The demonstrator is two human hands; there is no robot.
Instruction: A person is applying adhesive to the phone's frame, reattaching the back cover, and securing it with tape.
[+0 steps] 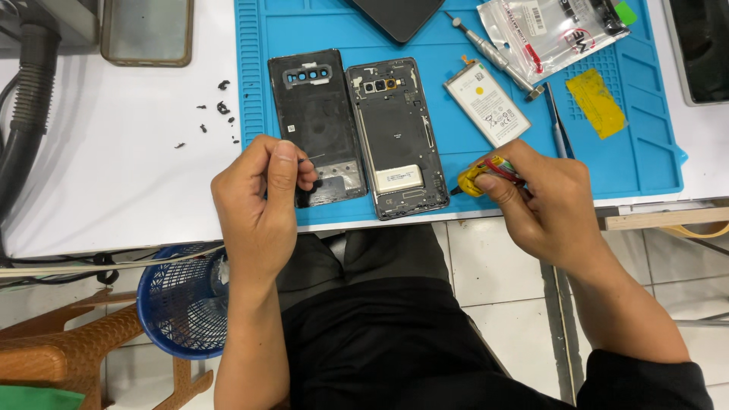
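Left hand (pixel 262 190): raised at the near edge of the blue silicone work mat (pixel 630 163), fingers curled in, thumb pressed against the forefinger in a closed pinch; whatever sits between them is too small to make out.

Right hand (pixel 543 201): knuckles up, fingers folded shut around a small yellow-and-red handled tool (pixel 486 173), of which only the handle end shows beyond the thumb.

Opened smartphone body (pixel 397 137): grey metal frame, face down, back removed, camera modules at the top, a pale rectangular component low in the cavity. Lies flat on the mat between the two hands, touched by neither (the tool's dark tip sits just beside its lower right corner).

Detached black glass back cover (pixel 313 121): lies alongside the phone body's left edge; its lower end is partly hidden behind the left hand's fingers.

White rectangular battery (pixel 487 104): on the mat, above the right hand, tilted.

Blue plastic mesh basket (pixel 182 300): on the floor, below the left forearm.
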